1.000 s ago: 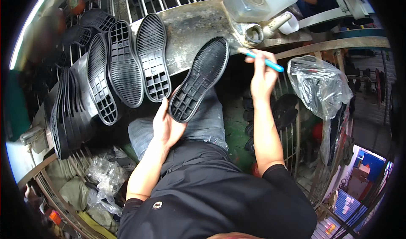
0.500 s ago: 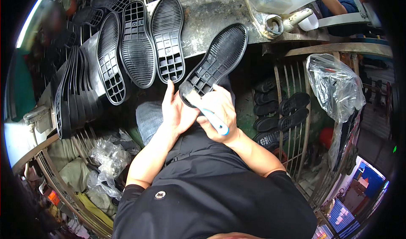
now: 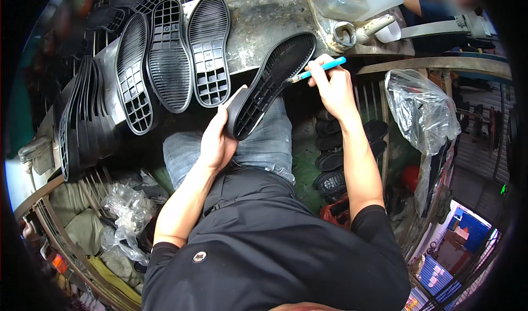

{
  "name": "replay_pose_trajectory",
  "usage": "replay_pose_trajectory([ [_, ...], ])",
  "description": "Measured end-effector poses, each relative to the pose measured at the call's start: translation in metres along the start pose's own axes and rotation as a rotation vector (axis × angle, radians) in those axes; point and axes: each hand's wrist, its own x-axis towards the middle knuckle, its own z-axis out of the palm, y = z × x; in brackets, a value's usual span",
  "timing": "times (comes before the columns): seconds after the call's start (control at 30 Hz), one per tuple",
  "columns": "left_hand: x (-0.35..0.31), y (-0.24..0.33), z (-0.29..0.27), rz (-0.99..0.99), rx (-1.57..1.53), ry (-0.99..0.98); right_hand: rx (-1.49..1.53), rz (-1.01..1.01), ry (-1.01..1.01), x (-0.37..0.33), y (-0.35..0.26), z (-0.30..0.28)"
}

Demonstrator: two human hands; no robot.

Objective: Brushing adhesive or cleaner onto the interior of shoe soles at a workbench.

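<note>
My left hand (image 3: pixel 218 143) is closed on the heel end of a black shoe sole (image 3: pixel 269 85), which tilts up to the right over my lap, its ribbed and gridded side in view. In my right hand (image 3: pixel 333 85) is a blue-handled brush (image 3: pixel 324 67), its bristles at the sole's right edge near the middle. Three more black soles lie side by side at the bench edge: a left one (image 3: pixel 133 74), a middle one (image 3: pixel 169 58) and a right one (image 3: pixel 209 49). Farther left, several soles (image 3: pixel 91 118) stand in a row on edge.
A worn metal bench (image 3: pixel 269 14) carries a translucent plastic container (image 3: pixel 338 0) and a small pot (image 3: pixel 344 34) at its far right. Clear plastic bags hang on the right (image 3: pixel 421 110) and lie at lower left (image 3: pixel 129 206). Soles sit on a right-hand rack (image 3: pixel 330 159). Another person's arm (image 3: pixel 411 0) shows at top right.
My right hand has moved up and right with the brush, from the sole's heel to its right edge near the middle. The sole now tilts more onto its side in my left hand.
</note>
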Motion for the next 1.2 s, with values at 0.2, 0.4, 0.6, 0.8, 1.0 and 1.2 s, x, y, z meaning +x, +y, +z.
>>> replay_pose_trajectory([
  [0.2,-0.003,0.011,0.008,0.010,0.104,-0.066,-0.154,-0.082,0.219,0.030,0.014,-0.027],
  [0.4,0.003,0.016,0.011,-0.056,0.076,-0.070,0.022,-0.293,0.420,0.039,0.011,0.015],
  [0.6,0.005,0.020,0.012,-0.048,0.027,-0.040,-0.043,-0.046,0.575,0.018,0.038,-0.004],
  [0.8,0.009,0.026,0.016,-0.016,0.013,-0.041,0.239,-0.189,0.365,-0.006,-0.021,0.046],
  [1.0,0.057,0.075,0.050,0.209,0.020,0.071,0.245,-0.773,0.560,0.013,-0.020,0.076],
  [1.2,0.190,0.138,0.058,0.322,0.080,0.347,0.033,-0.507,0.651,0.089,-0.001,0.124],
])
